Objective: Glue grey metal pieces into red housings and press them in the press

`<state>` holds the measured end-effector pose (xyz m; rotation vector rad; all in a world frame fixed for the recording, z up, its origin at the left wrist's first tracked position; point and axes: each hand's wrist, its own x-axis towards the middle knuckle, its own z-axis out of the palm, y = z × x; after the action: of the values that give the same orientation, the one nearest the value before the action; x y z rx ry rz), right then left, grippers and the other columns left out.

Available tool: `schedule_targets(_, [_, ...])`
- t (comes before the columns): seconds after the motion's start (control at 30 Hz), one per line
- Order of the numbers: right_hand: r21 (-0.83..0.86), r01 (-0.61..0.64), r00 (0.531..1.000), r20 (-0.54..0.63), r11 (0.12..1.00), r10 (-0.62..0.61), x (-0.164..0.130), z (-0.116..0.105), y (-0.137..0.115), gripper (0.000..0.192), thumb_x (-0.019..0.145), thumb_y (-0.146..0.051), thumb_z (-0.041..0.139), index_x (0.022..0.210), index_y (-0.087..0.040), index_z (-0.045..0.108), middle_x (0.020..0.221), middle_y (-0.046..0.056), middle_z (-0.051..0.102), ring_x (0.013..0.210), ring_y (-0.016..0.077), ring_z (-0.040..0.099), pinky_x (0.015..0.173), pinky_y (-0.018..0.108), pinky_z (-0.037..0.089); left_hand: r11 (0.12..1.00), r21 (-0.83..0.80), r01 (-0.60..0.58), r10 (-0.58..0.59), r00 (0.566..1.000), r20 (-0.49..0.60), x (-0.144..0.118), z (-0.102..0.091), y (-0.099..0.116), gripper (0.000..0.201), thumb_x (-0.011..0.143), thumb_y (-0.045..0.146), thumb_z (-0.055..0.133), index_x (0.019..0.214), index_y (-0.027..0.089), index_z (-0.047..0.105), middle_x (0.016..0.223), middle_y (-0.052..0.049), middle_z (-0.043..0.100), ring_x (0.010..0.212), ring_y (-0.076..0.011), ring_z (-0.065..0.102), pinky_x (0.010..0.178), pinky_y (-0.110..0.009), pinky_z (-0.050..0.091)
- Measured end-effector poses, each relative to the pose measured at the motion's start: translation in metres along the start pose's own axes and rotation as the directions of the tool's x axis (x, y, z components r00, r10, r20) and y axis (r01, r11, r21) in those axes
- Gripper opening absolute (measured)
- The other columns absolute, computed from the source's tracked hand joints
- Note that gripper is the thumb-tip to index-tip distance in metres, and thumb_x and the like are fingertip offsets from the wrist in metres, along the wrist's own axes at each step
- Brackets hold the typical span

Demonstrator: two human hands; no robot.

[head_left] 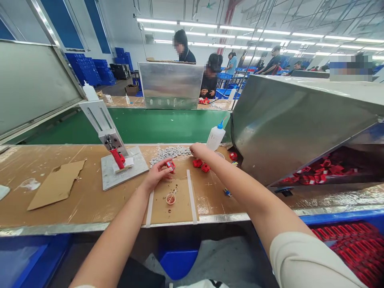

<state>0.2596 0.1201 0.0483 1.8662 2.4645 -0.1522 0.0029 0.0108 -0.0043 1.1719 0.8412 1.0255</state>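
Note:
My left hand [157, 173] is closed around a small red plastic part [171, 166] with a pale face, held above the bench between thumb and fingers. My right hand [198, 149] reaches forward to the right end of a pile of small flat grey pieces [174, 153]. Its fingers curl downward, and whatever they hold is hidden. Beside my right wrist lie two red parts [205, 167]. Below my left hand, a little cup [171, 199] of reddish-brown stuff, with a thin stick in it, stands on a cardboard sheet [180, 214] edged with white tape.
A white squeeze bottle [215, 138] with a blue cap stands behind my right forearm. To the left are a red-handled clamp press [117, 158] and loose cardboard [57, 184]. A metal bin [294, 132] of red parts occupies the right. Beyond the bench runs a green belt [168, 124]; people sit opposite.

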Motion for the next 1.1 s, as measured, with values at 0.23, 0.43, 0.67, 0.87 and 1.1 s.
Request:
schedule_targets(0.23, [0.976,0.212,0.976,-0.214,0.047,0.036,-0.068,0.037,-0.045,0.045,0.087,-0.065,0.07,0.088,-0.022,0.057,0.058,-0.006,0.055,0.046,0.0103,0.047,0.046,0.021,0.039,1.0,0.019,0.008,-0.008,1.0,0.011,-0.001,0.002,-0.001,0.071,0.075,0.043,0.09,0.139,0.022,0.066,0.119,-0.011,0.072,0.092,-0.0248,0.076,0.072,-0.033,0.063])
schedule_targets(0.43, [0.873,0.114,0.993,-0.118,-0.474,0.023,-0.093,0.061,-0.06,0.049,0.073,-0.054,0.087,0.071,-0.022,0.049,0.055,-0.008,0.048,0.043,0.0061,0.039,0.038,0.017,0.032,1.0,0.023,0.019,-0.019,1.0,0.008,-0.001,0.002,-0.002,0.071,0.076,0.041,0.09,0.139,0.021,0.066,0.12,-0.011,0.071,0.091,-0.0237,0.076,0.071,-0.031,0.064])
schedule_targets(0.67, [0.82,0.038,0.998,0.002,-0.571,0.069,-0.082,0.067,-0.058,0.043,0.065,-0.045,0.094,0.088,-0.021,0.065,0.073,-0.001,0.073,0.06,0.0117,0.069,0.058,0.021,0.063,0.998,0.052,0.037,-0.038,0.999,0.006,0.0,0.002,0.0,0.073,0.077,0.042,0.09,0.142,0.022,0.064,0.122,-0.011,0.071,0.092,-0.0236,0.076,0.071,-0.03,0.063])
schedule_targets(0.87, [0.824,0.098,0.994,-0.049,-0.559,0.101,-0.083,0.068,-0.064,0.051,0.057,-0.045,0.101,0.088,-0.02,0.069,0.077,0.001,0.078,0.068,0.015,0.076,0.064,0.023,0.066,0.997,0.055,0.061,-0.061,0.998,-0.001,-0.002,0.004,0.003,0.076,0.076,0.043,0.09,0.143,0.021,0.062,0.122,-0.011,0.07,0.092,-0.0229,0.075,0.07,-0.03,0.063])
schedule_targets(1.1, [0.877,0.232,0.968,-0.166,-0.421,0.187,-0.081,0.069,-0.063,0.048,0.065,-0.044,0.098,0.095,-0.02,0.068,0.076,0.0,0.077,0.071,0.0164,0.076,0.067,0.027,0.066,0.996,0.065,0.057,-0.056,0.998,-0.003,-0.003,0.006,0.004,0.08,0.077,0.041,0.089,0.147,0.023,0.056,0.124,-0.011,0.068,0.091,-0.0219,0.075,0.07,-0.029,0.063])
